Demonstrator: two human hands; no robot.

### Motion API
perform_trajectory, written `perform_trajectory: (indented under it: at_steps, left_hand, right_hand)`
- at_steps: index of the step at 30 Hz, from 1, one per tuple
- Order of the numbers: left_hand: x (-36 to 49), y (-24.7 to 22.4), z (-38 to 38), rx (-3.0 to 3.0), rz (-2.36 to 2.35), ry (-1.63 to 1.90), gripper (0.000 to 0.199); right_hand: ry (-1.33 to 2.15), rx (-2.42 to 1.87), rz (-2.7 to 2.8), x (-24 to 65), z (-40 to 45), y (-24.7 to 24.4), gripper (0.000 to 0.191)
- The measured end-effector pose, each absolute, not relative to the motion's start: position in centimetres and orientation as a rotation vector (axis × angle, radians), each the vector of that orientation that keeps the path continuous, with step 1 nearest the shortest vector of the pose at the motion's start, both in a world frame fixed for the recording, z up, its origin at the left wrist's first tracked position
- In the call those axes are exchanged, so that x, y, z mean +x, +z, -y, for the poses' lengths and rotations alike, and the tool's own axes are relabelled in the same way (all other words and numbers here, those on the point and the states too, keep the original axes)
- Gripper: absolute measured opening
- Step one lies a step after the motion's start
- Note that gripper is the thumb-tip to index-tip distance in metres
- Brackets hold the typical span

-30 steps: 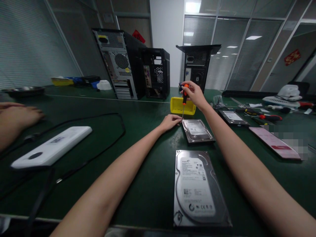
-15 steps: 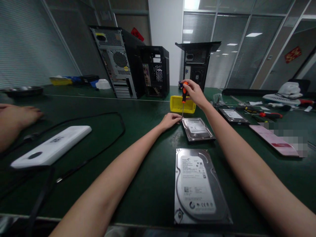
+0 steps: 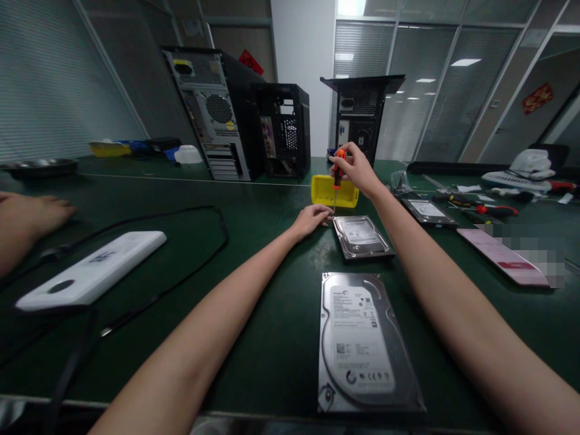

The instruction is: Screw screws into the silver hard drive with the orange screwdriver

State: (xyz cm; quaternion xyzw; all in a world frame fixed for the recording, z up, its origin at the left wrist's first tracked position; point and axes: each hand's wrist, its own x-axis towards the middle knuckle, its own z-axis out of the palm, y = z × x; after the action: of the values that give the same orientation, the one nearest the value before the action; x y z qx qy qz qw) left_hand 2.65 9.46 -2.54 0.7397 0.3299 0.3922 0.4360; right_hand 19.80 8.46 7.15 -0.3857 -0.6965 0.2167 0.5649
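My right hand (image 3: 356,168) grips the orange and black handle of a screwdriver (image 3: 338,176), held upright. Its tip meets the far left corner of a hard drive (image 3: 362,237) lying label up on the green table. Beside that corner is my left hand (image 3: 312,219), its fingers together near the screwdriver tip; whether they pinch anything is too small to tell. A yellow tray (image 3: 324,192) stands just behind. Closer to me lies a second, larger-looking hard drive (image 3: 362,344), also label up.
Computer cases (image 3: 217,115) stand at the back. On the right are another drive (image 3: 428,212), pliers, a red-handled tool and a pink phone (image 3: 505,257). A white device (image 3: 95,269), a black cable and another person's hand (image 3: 36,217) are on the left.
The fingers of my right hand have shifted slightly around the screwdriver handle. The tip stays at the same corner of the drive.
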Motion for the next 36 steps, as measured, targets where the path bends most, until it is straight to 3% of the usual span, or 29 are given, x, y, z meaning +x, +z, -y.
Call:
perform_trajectory:
  at_steps: [11,18,26,36]
  left_hand:
    - [2.6,-2.7,-9.8,1.839,-0.79,0.97,0.021]
    - [2.3,-2.5,-9.8,2.086,-0.802,0.951,0.032]
    - [2.4,-2.0,-9.3,2.298,-0.736,0.662,0.034]
    - [2.3,-2.2,-9.7,2.324,-0.716,0.664,0.037]
  right_hand:
    - [0.331,-0.93,1.675,20.5,-9.7,6.9,0.043]
    - [0.504,-0.849,1.693,20.4,-9.6,6.8,0.048]
    - [0.535,-0.835,1.623,19.9,-9.3,6.8,0.043]
    - [0.523,-0.822,1.648,19.9,-9.6,6.8,0.047]
